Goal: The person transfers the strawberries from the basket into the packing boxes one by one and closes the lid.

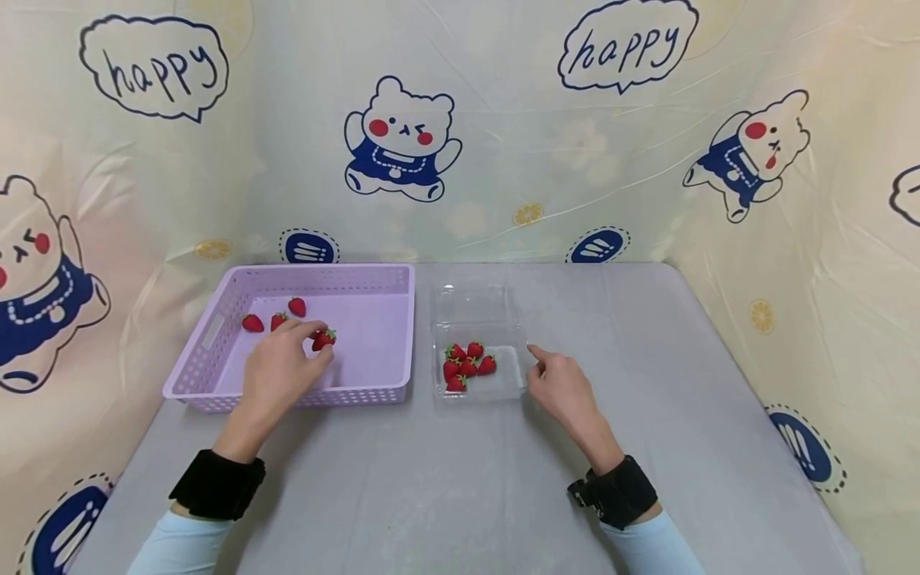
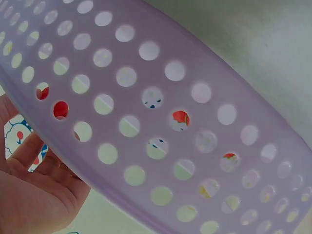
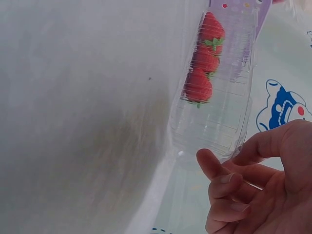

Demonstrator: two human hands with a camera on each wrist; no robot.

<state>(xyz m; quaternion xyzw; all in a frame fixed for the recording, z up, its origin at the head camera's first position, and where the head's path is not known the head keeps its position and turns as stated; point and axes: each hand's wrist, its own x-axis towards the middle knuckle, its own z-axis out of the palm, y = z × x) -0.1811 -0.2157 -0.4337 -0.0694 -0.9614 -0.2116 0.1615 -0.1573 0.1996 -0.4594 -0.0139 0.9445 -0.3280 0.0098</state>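
Note:
In the head view my left hand (image 1: 280,371) pinches a red strawberry (image 1: 323,340) between thumb and fingers, over the lilac basket (image 1: 374,393). Three more strawberries lie on the basket's floor, one (image 1: 279,320) partly covered by the hand. In the left wrist view the basket's perforated wall (image 2: 117,90) hides much of the held berry, which shows red through the holes. My right hand (image 1: 564,389) pinches the right edge of a clear plastic clamshell box (image 1: 509,382), whose lid stands open at the back. Several strawberries (image 3: 199,85) sit grouped in the box's left part.
Both containers stand side by side on a grey-covered table (image 1: 431,487), the basket left and the box right, with a narrow gap between. A printed curtain (image 1: 503,120) with cartoon bears hangs behind and along both sides.

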